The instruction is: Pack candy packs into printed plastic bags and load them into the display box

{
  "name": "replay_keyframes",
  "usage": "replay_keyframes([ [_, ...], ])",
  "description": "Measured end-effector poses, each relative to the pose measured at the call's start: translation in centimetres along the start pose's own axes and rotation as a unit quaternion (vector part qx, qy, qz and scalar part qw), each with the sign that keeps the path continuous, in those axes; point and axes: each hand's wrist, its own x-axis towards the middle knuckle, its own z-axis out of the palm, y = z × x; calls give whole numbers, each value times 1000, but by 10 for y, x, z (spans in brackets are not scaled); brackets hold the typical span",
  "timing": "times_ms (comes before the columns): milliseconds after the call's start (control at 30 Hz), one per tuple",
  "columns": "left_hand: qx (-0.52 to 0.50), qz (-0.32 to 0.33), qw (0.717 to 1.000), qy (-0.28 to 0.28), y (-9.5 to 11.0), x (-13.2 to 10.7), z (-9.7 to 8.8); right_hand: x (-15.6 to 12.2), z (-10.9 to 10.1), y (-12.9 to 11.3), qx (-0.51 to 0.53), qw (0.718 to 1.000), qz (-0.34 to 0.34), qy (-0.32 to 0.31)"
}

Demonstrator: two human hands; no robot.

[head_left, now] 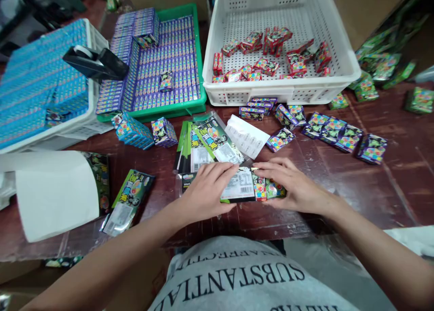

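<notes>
Left hand [206, 191]: holds packet [239, 184] flat.
Right hand [291, 186]: grips small boxes [267, 189], packet's 3 o'clock.
Care: best to line the boxes up evenly.

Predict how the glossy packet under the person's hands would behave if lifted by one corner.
The packet looks like thin glossy film, so it would probably flop and feel slippery. The small boxes showing at its end by the right hand would likely weigh that end down. It looks light overall.

Even, bright overhead light, soft shadows, sharp centre; wide-angle bending and stretching towards edges.
</notes>
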Motion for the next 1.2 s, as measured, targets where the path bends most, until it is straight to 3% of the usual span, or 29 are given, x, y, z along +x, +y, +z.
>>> replay_keyframes([
  [300,-25,-97,995,22,10,-11,35,-9,12,7,65,995,48,-56],
  [433,-32,-85,996,20,18,-10,43,-8,9,14,75,994,24,-80],
  [600,-57,-67,996,16,20,-8,37,6,-6,18,98,987,-2,-124],
  [867,-67,-136,986,63,27,-2,26,30,-52,25,70,995,-19,-64],
  [1000,-69,-144,982,99,29,0,26,34,-55,24,46,999,-17,16],
  [1200,-58,-135,981,126,31,1,24,37,-52,20,59,997,-29,-42],
])
